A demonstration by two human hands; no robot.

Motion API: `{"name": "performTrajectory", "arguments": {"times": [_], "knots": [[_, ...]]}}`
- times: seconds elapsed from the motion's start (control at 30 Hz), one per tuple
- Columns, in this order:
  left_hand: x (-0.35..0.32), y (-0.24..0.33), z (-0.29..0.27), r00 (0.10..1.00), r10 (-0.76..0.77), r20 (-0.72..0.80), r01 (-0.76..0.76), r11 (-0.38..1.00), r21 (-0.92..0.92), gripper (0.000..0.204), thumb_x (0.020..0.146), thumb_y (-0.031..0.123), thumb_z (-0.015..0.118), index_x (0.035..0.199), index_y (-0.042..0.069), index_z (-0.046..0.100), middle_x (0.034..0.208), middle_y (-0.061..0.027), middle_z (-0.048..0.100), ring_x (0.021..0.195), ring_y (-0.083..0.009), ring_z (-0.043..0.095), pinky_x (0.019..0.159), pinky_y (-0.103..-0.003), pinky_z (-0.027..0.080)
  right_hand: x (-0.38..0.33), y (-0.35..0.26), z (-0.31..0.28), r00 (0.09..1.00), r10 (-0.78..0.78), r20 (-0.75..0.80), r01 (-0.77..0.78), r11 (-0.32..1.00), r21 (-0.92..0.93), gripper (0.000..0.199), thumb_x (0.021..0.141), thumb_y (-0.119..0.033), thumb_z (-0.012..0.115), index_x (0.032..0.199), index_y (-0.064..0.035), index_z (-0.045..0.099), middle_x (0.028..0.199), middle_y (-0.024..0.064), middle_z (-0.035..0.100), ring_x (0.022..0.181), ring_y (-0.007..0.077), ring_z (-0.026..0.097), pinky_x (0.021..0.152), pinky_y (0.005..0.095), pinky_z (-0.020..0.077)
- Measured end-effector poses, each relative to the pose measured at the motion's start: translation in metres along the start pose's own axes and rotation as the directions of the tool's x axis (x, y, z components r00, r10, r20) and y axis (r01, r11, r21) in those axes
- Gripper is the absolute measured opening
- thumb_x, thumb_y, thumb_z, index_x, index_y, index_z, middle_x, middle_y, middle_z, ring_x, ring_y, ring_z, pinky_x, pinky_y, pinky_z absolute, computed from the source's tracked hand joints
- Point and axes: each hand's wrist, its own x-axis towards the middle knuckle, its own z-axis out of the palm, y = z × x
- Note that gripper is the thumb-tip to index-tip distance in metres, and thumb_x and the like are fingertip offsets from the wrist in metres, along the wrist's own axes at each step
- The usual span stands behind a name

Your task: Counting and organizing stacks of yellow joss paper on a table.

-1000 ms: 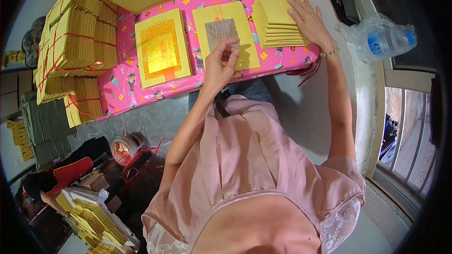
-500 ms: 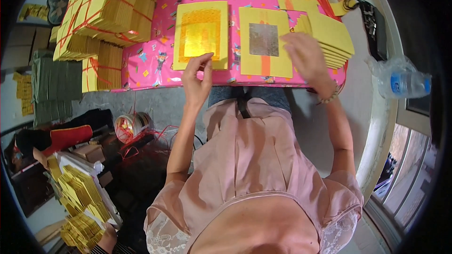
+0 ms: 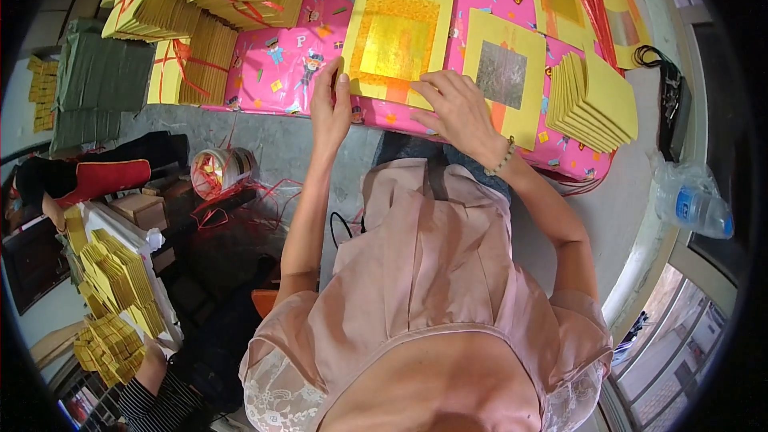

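Note:
A stack of yellow paper sheets lies on the pink table, its top sheet bearing a shiny gold square inside a speckled orange border. My left hand is at the stack's lower left edge, fingers up and thumb apart. My right hand reaches to the lower right corner, fingertips over the edge and thumb spaced from them. Both look open. To the right lies a yellow sheet with a silver square and an orange stripe. A fanned pile of yellow sheets sits beyond it.
Bundles of yellow paper tied with red string stand at the table's left. Red strings hang at the right, near a plastic bottle in a clear bag. A bucket stands on the floor; another person's striped sleeve shows lower left.
My right hand has moved left from the fanned pile to the gold-square stack. My left hand has shifted from the stack's lower edge to its left side. The view has turned slightly.

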Motion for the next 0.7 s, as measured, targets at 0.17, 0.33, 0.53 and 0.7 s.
{"name": "performTrajectory", "arguments": {"times": [0.17,0.33,0.53,0.7], "knots": [[0.003,0.000,0.002,0.999,-0.050,-0.008,0.050,0.999,0.019,0.044,0.105,0.024,0.046,0.139,-0.003,0.051,0.135,-0.0226,0.059,0.126,-0.0307,0.056,0.107,-0.039,0.042,0.001,0.003,0.008,0.999,0.017,0.031,-0.015,0.999,-0.052,0.041,0.081,-0.027,0.076,0.114,-0.0065,0.065,0.112,0.0093,0.063,0.106,0.0273,0.059,0.087,0.0394,0.0479],[-0.003,0.000,0.002,0.999,-0.055,0.004,0.055,0.998,-0.035,0.043,0.105,0.024,0.047,0.140,-0.002,0.051,0.134,-0.0220,0.060,0.125,-0.0304,0.057,0.106,-0.038,0.043,0.001,0.007,0.005,0.999,0.010,0.041,-0.008,0.999,-0.048,0.040,0.080,-0.026,0.077,0.114,-0.0074,0.065,0.111,0.0086,0.063,0.105,0.0272,0.060,0.086,0.0396,0.0485],[-0.006,0.004,0.004,0.996,-0.088,0.020,0.090,0.987,-0.133,0.043,0.103,0.022,0.053,0.139,0.000,0.053,0.132,-0.0192,0.061,0.120,-0.0248,0.060,0.098,-0.034,0.049,-0.002,0.017,0.005,1.000,-0.023,-0.012,0.023,1.000,-0.017,0.032,0.081,-0.026,0.077,0.107,-0.0084,0.070,0.108,0.0080,0.066,0.101,0.0259,0.062,0.083,0.0390,0.0512],[0.000,-0.007,-0.006,0.993,-0.055,0.103,0.074,0.978,-0.193,0.046,0.094,0.015,0.069,0.136,0.002,0.056,0.130,-0.0133,0.063,0.117,-0.0216,0.061,0.095,-0.033,0.050,0.001,0.019,0.003,0.998,-0.025,-0.058,0.028,0.997,0.067,0.022,0.081,-0.024,0.078,0.096,-0.0087,0.074,0.104,0.0082,0.068,0.095,0.0259,0.065,0.078,0.0374,0.0526]]}}
